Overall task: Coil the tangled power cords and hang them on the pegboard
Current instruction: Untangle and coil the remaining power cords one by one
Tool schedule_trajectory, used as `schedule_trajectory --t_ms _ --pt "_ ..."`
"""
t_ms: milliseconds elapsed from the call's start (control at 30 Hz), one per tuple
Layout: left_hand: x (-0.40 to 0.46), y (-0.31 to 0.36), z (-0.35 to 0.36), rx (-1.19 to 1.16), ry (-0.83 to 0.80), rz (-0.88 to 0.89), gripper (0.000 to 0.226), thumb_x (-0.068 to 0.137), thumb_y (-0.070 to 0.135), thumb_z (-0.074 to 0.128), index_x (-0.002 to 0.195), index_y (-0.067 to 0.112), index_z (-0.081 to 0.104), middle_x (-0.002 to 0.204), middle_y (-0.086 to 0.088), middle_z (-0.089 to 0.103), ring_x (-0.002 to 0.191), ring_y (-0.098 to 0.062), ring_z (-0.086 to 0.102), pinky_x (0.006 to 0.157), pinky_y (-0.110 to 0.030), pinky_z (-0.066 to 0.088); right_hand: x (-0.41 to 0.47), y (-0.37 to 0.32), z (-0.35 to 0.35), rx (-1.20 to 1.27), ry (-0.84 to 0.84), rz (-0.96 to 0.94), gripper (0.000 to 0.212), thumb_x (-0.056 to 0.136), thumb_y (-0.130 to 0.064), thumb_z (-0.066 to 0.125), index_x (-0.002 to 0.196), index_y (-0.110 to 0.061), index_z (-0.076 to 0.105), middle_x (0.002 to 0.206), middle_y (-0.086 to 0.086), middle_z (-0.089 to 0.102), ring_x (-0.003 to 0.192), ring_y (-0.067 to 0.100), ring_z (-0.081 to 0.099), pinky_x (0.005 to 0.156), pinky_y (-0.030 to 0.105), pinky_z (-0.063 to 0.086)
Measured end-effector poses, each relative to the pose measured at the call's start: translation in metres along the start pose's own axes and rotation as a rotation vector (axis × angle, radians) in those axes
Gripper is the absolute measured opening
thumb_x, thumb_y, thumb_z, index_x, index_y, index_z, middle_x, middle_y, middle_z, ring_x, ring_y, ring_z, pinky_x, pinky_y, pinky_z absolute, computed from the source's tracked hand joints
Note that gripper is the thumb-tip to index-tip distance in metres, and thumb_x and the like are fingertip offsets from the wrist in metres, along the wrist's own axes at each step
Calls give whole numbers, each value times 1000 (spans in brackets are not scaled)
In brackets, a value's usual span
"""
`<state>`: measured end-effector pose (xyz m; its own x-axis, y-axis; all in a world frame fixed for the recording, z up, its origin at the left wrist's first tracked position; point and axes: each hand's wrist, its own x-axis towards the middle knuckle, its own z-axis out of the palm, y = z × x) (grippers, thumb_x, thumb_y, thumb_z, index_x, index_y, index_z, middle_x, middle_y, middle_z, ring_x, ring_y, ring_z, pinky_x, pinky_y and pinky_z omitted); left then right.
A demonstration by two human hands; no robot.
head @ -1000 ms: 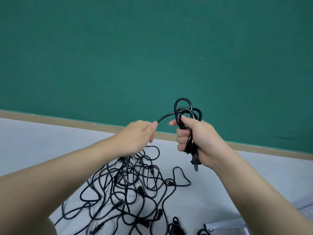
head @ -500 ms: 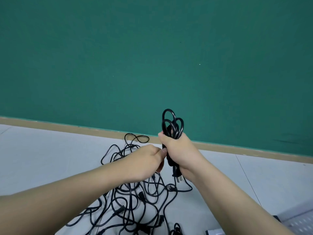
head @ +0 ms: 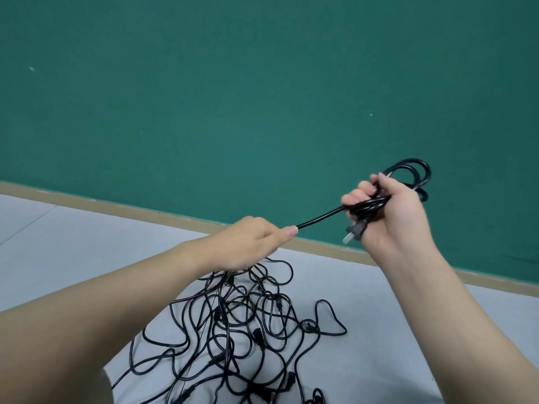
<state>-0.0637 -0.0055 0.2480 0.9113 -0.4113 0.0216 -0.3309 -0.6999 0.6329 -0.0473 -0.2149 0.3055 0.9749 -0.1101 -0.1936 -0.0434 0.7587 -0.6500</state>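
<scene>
While the tangle of cords (head: 242, 330) lay loose on the pale grey floor (head: 73, 252), well short of the tan skirting along the green wall (head: 233, 83), gathered one cord (head: 318, 218) for coiling. Right hand (head: 390, 211) curled tight round several glossy black loops (head: 414, 176), flat plug (head: 354, 230) poking out below the fist, likely to keep the finished turns from springing apart. Left hand (head: 250, 243) pinched the same cord between thumb and finger, drawn taut between both hands, probably to feed the next loop. Round, smooth, rubbery sheath. No pegboard visible.
</scene>
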Motion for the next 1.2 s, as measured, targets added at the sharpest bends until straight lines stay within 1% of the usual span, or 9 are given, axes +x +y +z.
schedule_trajectory --t_ms 133,333,433,567,700,867,967,1100,1200 --pt "-4 3 -5 -8 72 121 54 106 47 45 66 13 32 59 9 25 57 -12 24 57 -34 26 8 -5 -12 -93 54 -13 18 105 -14 50 87 -12 47 69 1 44 51 14 38 50 24 39" --pt "-13 16 -9 -45 176 266 52 104 43 50 64 12 37 57 8 26 54 -10 25 53 -28 24 -3 19 -15 -405 2 129 27 101 -36 63 99 -10 57 73 3 52 52 13 43 48 22 42" --pt "-9 22 -14 -121 261 269 50 102 44 52 61 17 42 56 3 31 54 -10 27 52 -26 25 -17 29 -8 -555 -134 254 46 92 -55 66 98 -9 62 74 2 54 53 12 43 50 22 42" --pt "-2 20 -20 -323 158 158 54 88 63 67 67 13 68 66 -20 61 59 -23 45 59 -35 38 -34 43 1 -618 -450 451 58 78 -75 69 74 -19 56 71 -2 46 57 10 29 49 17 26" --pt "-4 15 -29 -317 171 48 61 74 61 81 57 10 51 48 -6 43 52 -14 32 51 -28 28 -37 38 -1 -782 -592 413 36 68 -43 85 87 -17 68 75 0 50 59 10 37 53 18 32" --pt "-11 10 -34 -208 192 -18 57 68 55 86 55 15 47 46 12 32 49 -10 25 46 -20 21 -38 45 -9 -1186 -538 432 33 66 -14 67 97 -11 59 79 10 49 58 15 45 51 24 36" --pt "-14 11 -34 -199 219 -28 54 72 54 84 61 10 55 42 13 38 44 -8 27 44 -18 22 -37 43 -9 -1063 -521 513 39 64 -3 59 103 -1 62 78 14 51 58 17 43 44 22 37" --pt "-11 15 -38 -161 479 -3 68 88 67 61 63 7 44 52 4 32 49 -13 25 45 -23 22 -29 19 -6 -477 -566 654 43 68 16 53 108 7 65 77 12 53 58 11 36 43 19 38" --pt "-9 12 -43 -204 518 28 66 104 56 45 69 1 42 58 3 33 50 -12 26 47 -24 22 -23 0 -7 -170 -542 562 44 72 13 59 115 6 59 83 10 54 62 9 41 47 17 43"
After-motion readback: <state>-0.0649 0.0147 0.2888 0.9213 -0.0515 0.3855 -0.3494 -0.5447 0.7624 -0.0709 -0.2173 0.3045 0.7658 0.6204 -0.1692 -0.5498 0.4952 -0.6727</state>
